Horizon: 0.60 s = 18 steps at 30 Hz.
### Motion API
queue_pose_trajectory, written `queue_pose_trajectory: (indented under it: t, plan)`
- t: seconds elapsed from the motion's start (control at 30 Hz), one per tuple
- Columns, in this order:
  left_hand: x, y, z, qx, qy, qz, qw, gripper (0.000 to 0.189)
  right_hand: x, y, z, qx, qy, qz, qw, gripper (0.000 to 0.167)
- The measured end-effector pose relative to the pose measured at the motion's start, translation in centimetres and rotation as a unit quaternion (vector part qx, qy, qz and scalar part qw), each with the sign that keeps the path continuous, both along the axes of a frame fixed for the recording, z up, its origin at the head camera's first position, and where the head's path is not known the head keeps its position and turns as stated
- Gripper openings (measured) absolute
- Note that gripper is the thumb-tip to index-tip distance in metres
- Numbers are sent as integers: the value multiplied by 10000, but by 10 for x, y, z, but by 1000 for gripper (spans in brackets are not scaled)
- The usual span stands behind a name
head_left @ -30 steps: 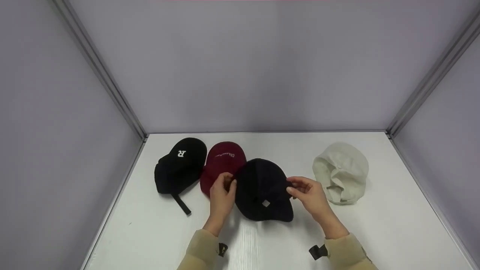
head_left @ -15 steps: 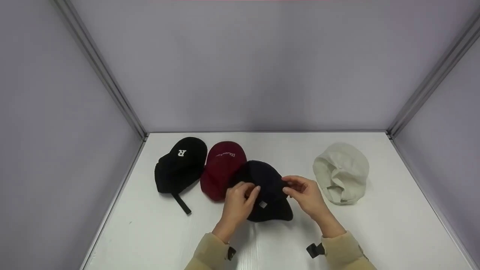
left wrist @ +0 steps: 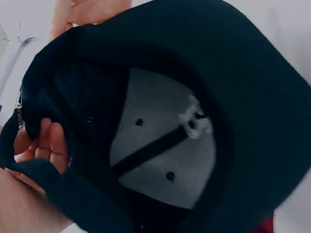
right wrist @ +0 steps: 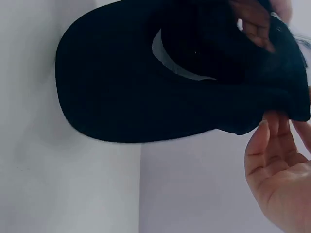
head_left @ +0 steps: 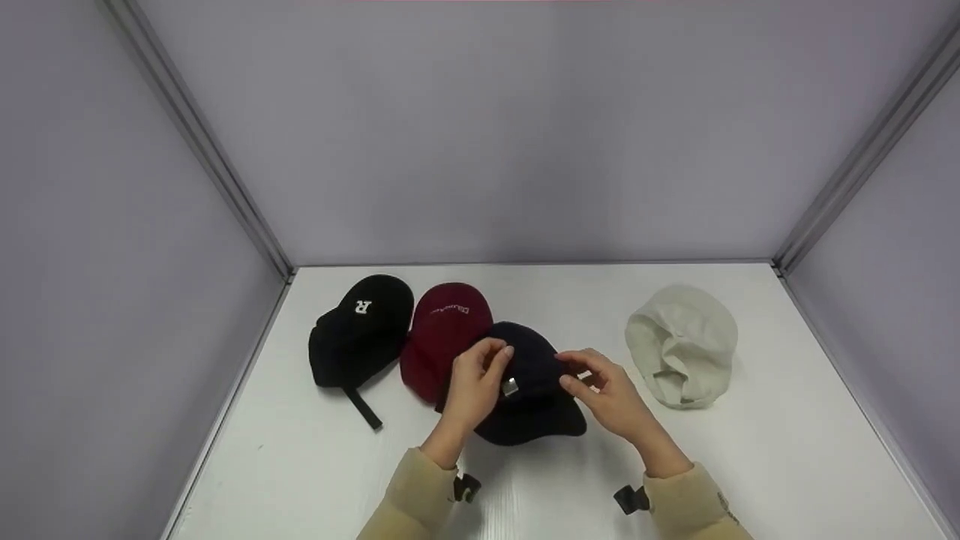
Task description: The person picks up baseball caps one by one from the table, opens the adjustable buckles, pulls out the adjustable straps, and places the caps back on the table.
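Both hands hold a dark navy baseball cap (head_left: 525, 356) above the table, in the middle of the head view. My left hand (head_left: 474, 381) pinches its back part; in the left wrist view its fingers (left wrist: 54, 145) reach through the back opening, below a small metal buckle (left wrist: 20, 114). At the cap's right edge, my right hand (head_left: 611, 394) grips the rim between thumb and fingers, as the right wrist view also shows. The brim (right wrist: 107, 82) points down toward me. Its pale lining (left wrist: 155, 111) faces the left wrist camera. A small shiny square (head_left: 510, 387) shows on the cap.
A maroon cap (head_left: 442, 330) lies just behind and left of the navy one, partly covered by it. Left of that is a black cap (head_left: 367, 330) with a white R and a loose strap. A crumpled cream cap (head_left: 686, 345) lies at the right. Grey walls (head_left: 525, 135) enclose the white table (head_left: 300, 480).
My left hand has moved from the navy cap's left edge rightward onto its back. The cap has tilted, and my right hand has shifted slightly left. The other caps stay put.
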<state>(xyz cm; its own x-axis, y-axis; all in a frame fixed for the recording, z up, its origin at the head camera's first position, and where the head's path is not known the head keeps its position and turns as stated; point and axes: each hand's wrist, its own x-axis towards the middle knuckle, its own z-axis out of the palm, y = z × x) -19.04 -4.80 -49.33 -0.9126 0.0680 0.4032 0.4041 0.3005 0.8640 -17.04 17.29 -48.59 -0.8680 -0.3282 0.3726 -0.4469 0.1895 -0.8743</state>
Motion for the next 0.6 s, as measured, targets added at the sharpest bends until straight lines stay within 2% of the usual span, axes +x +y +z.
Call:
queue_pose_trajectory:
  t: [0.17, 0.33, 0.5, 0.6]
  plan:
    - [-1, 3, 8, 194, 160, 22, 9997, 14, 3, -6, 10, 169, 394, 83, 9990, 32]
    - [0, 7, 7, 536, 290, 108, 9981, 14, 4, -11, 12, 146, 513, 128, 9985, 27]
    - [0, 12, 6, 829, 216, 172, 9962, 12, 5, -19, 13, 34, 644, 156, 9978, 25]
    - [4, 14, 13, 984, 174, 178, 9948, 11, 6, -25, 15, -6, 654, 99, 9978, 24]
